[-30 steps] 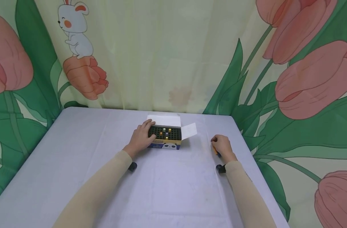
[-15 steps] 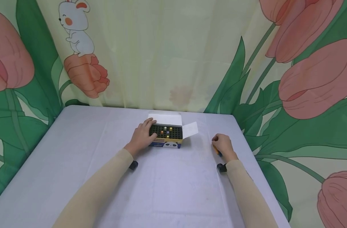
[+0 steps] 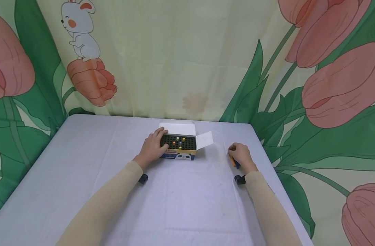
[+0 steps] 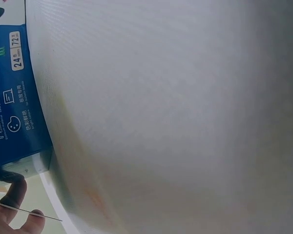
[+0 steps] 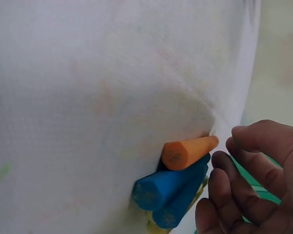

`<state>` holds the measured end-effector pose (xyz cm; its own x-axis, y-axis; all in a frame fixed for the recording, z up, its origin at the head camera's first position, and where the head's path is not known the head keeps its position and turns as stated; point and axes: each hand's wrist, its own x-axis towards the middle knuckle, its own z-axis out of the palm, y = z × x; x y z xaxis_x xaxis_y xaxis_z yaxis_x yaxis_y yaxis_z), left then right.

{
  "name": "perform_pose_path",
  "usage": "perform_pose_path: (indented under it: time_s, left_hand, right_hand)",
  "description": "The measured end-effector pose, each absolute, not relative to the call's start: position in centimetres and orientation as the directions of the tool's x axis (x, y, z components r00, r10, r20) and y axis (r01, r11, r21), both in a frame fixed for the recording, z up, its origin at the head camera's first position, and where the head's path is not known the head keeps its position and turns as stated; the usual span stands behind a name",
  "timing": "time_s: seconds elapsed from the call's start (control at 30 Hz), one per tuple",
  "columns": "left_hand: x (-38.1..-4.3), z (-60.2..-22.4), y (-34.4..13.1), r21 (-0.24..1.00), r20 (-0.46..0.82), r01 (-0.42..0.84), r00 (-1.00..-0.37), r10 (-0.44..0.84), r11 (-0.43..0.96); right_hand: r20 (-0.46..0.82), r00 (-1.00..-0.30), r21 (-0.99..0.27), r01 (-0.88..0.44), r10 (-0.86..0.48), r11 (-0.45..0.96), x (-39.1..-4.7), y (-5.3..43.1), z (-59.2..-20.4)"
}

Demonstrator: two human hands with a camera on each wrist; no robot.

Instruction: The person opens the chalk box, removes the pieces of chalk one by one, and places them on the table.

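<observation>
In the head view a chalk box [image 3: 185, 156] with a panda front stands with its lid up, and a few chalk ends rise from its dark holed insert. My left hand [image 3: 151, 145] grips the box's left end, thumb at the near side and fingers at the back. To the right, my right hand [image 3: 241, 156] is low over loose chalks. The right wrist view shows an orange chalk [image 5: 188, 152], two blue chalks [image 5: 156, 189] and a yellowish-green one [image 5: 156, 228] partly hidden below. Loosely curled fingertips are close by the orange chalk's far end.
A white side flap [image 3: 204, 140] sticks out at the box's right, and the white lid [image 3: 177, 128] stands behind. The white-clothed table [image 3: 187, 205] ends at a flower-printed curtain [image 3: 162, 68]. Each wrist wears a small black camera [image 3: 240, 179].
The loose chalks beneath the right hand have shifted slightly, with more blue showing beside the orange. The left hand and the box stay in place.
</observation>
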<state>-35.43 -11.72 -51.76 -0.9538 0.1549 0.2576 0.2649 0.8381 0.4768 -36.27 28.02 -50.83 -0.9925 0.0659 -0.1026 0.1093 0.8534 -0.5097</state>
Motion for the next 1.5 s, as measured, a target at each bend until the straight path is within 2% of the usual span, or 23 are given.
perform_pose_path:
  time_s: [0.2,0.37,0.6,0.9,1.23,1.5]
  left_hand:
    - [-35.6,-52.0,-11.7,0.474,0.262,0.274,-0.951,0.163,0.837]
    - [-35.3,-51.6,-11.7,0.48,0.252,0.267,-0.954,0.16,0.835]
    - [-35.1,-51.3,-11.7,0.477,0.245,0.269,-0.955,0.167,0.837]
    - [-35.2,-51.4,-11.8,0.479,0.246,0.269,-0.955,0.166,0.836]
    - [-35.1,-51.5,-11.8,0.479,0.256,0.274,-0.952,0.165,0.834]
    - [-35.2,-51.5,-11.9,0.474,0.257,0.274,-0.952,0.166,0.837]
  right_hand:
    - [-0.073,-0.991,-0.553,0.134,0.112,0.823,-36.5,28.1,-50.1]
    - [0.015,-0.993,-0.592,0.086,0.118,0.801,-36.7,27.6,-48.8]
    - [0.248,-0.961,-0.641,-0.066,0.125,0.765,-36.7,25.0,-46.0]
    - [0.395,-0.914,-0.707,-0.237,0.094,0.667,-37.0,20.5,-43.2]
    - [0.425,-0.905,-0.671,-0.343,-0.039,0.657,-36.0,14.9,-42.4]
    - [0.375,-0.921,-0.657,-0.346,-0.107,0.67,-35.3,12.5,-44.6]
